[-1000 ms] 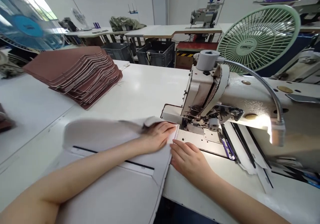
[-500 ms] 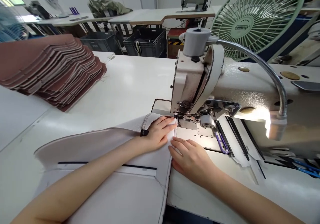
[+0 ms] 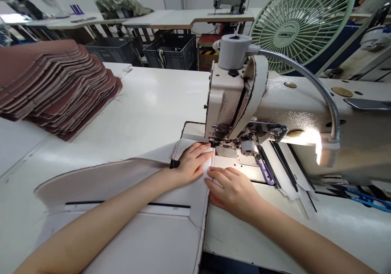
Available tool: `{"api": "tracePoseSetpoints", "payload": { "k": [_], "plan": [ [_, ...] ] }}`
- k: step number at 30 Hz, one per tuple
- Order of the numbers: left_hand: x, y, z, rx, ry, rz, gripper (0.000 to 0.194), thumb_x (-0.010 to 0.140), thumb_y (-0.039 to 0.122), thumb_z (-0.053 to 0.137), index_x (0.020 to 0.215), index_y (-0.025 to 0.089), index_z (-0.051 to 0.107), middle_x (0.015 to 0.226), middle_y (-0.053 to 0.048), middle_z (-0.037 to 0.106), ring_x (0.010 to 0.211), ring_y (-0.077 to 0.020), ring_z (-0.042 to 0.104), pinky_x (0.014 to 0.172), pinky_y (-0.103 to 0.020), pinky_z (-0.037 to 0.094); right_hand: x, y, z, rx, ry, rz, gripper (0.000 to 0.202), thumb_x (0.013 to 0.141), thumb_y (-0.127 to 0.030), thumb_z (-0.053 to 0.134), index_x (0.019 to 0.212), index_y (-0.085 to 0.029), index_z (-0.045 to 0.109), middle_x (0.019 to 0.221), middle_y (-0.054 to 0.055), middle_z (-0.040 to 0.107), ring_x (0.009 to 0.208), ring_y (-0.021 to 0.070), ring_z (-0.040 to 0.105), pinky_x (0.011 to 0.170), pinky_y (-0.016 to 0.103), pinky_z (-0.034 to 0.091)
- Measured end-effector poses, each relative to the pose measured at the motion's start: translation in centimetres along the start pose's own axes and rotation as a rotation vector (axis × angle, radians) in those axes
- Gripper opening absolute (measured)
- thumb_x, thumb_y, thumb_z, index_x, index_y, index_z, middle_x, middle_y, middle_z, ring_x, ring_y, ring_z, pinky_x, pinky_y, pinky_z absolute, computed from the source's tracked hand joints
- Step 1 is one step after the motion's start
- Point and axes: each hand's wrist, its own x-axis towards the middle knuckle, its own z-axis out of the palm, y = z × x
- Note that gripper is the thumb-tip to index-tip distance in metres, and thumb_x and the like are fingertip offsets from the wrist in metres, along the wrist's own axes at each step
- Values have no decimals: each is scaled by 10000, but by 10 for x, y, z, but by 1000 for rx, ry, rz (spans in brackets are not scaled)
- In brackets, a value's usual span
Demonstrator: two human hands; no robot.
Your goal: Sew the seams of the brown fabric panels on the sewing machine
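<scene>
A large pale fabric panel [image 3: 152,237] with a seamed edge lies across the sewing table, its far end at the needle area of a sewing machine [image 3: 224,100]. My left hand [image 3: 191,164] rests flat on it, fingers stretched toward the presser foot. Beside its wrist is a small black tab [image 3: 174,164] on a folded, stitched part. At the panel's right edge, my right hand [image 3: 230,188] has bent fingertips on top and its thumb side low against the edge, gripping it. A black strip [image 3: 168,205] runs across the panel, partly hidden under my left forearm.
Reddish-brown panels [image 3: 58,86] are piled at the left. Purple thread snips [image 3: 266,171], white and black strips [image 3: 285,170] and blue-handled scissors [image 3: 366,198] lie right of the needle. A lit lamp [image 3: 328,151] hangs there. Behind stand a green fan [image 3: 285,33] and grey crates [image 3: 174,51].
The view has turned slightly to the right, so the scene sits further left. Both hands keep nearly the same places on the panel by the needle.
</scene>
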Motion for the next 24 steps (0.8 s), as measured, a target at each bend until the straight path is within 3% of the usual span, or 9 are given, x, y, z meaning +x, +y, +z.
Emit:
{"api": "tracePoseSetpoints", "payload": {
  "k": [6,10,12,15,19,24],
  "plan": [
    [-1,1,-2,51,-36,8,444,868,119,404,1288,166,539,1348,-118,516,1256,-250,427,1043,-425,428,0,2,-3,98,-73,48,166,863,-155,499,955,-144,637,1007,116,690,960,233,645,707,340,494],
    [-2,19,-18,82,-99,20,409,894,79,377,1220,199,593,1099,-95,621,1087,-235,521,963,-408,453,-9,19,-23,178,-205,231,261,860,-114,487,1075,-182,619,1051,73,676,957,189,632,777,304,504],
    [-2,31,-29,45,-230,32,419,871,45,382,1172,209,622,938,-72,625,924,-212,558,850,-360,478,-20,34,-36,11,-233,443,218,874,-143,475,1024,-178,629,955,78,669,870,197,635,719,296,506],
    [-1,42,-41,-104,-408,43,440,760,6,436,1088,212,645,887,-44,615,835,-188,565,763,-296,462,-40,58,-52,-375,-232,736,168,885,-237,499,955,-163,634,866,111,639,817,258,619,609,319,476],
    [4,46,-49,-242,-484,-35,400,676,23,477,984,215,644,855,-18,612,818,-182,565,734,-269,429,-51,74,-58,-489,-260,840,146,874,-229,520,856,-146,640,837,148,619,896,306,607,623,318,451],
    [9,54,-53,-253,-503,-106,106,805,167,520,870,194,599,822,-14,603,800,-185,557,725,-280,402,-38,73,-62,-472,-290,949,172,876,-161,460,794,-175,610,848,123,634,741,228,613,526,272,396]
  ]
}}
